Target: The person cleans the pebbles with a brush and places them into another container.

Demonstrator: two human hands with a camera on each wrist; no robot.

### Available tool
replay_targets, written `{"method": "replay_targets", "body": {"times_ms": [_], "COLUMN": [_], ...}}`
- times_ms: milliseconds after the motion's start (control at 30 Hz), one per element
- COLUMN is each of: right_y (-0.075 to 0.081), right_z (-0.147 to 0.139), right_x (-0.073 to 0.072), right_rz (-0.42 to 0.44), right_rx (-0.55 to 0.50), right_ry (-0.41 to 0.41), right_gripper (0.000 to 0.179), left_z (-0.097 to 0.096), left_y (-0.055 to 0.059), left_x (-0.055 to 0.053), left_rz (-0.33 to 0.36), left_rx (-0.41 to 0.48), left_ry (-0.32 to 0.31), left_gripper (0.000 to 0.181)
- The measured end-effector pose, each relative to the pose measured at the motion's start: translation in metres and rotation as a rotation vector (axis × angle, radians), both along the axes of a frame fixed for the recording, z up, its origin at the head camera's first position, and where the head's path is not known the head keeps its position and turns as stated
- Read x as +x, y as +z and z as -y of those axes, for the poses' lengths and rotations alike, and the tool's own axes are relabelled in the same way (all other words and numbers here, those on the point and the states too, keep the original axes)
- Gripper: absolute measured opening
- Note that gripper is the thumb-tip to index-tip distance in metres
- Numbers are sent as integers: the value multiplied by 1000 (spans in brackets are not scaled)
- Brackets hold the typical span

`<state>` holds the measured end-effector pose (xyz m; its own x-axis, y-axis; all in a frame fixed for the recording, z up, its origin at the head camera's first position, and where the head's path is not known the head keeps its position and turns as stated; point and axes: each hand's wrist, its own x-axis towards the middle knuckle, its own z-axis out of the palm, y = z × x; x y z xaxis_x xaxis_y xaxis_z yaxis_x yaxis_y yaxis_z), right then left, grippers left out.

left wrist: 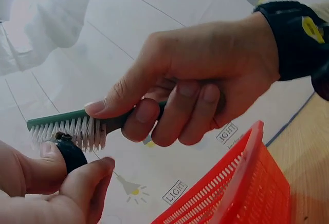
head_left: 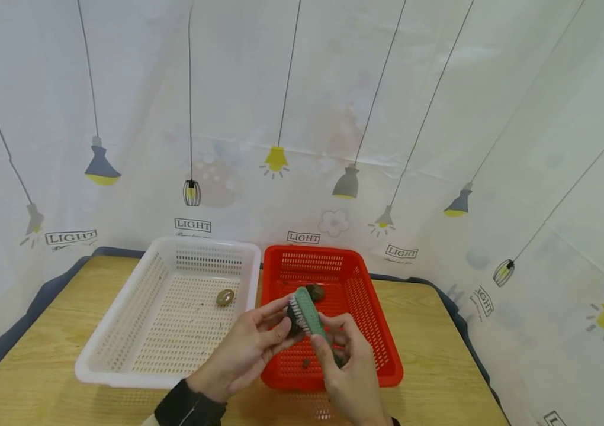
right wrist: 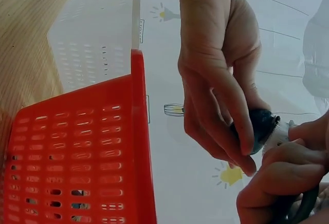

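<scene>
My left hand holds a dark, smooth stone between thumb and fingers, over the near left side of the red basket. In my right hand is a green scrubbing brush, gripped by its handle. Its white bristles face the stone and press against its upper side, where small brown clumps of dirt show in the left wrist view. Fingers hide part of the stone.
Beside the red basket stands a white basket with a wet olive-brown stone inside. The red basket contains a brown stone and a small dark lump. Both baskets rest on a wooden table, with a lamp-print curtain behind.
</scene>
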<state>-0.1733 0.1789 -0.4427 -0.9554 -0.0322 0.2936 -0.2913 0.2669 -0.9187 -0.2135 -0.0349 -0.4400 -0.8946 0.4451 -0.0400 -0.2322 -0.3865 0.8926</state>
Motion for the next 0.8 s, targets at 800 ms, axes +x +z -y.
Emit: {"method": "replay_targets", "body": {"times_ms": [800], "right_y": [11], "right_z": [-3], "right_x": [2], "right_rz": [33], "right_rx": [2], "right_ry": [-63], "right_gripper": [28], "left_z": [-1], "left_y": [-1], "left_x": [-1], "left_rz": [81], "left_rx": [94], "left_ry": [58], "left_gripper": [64]}}
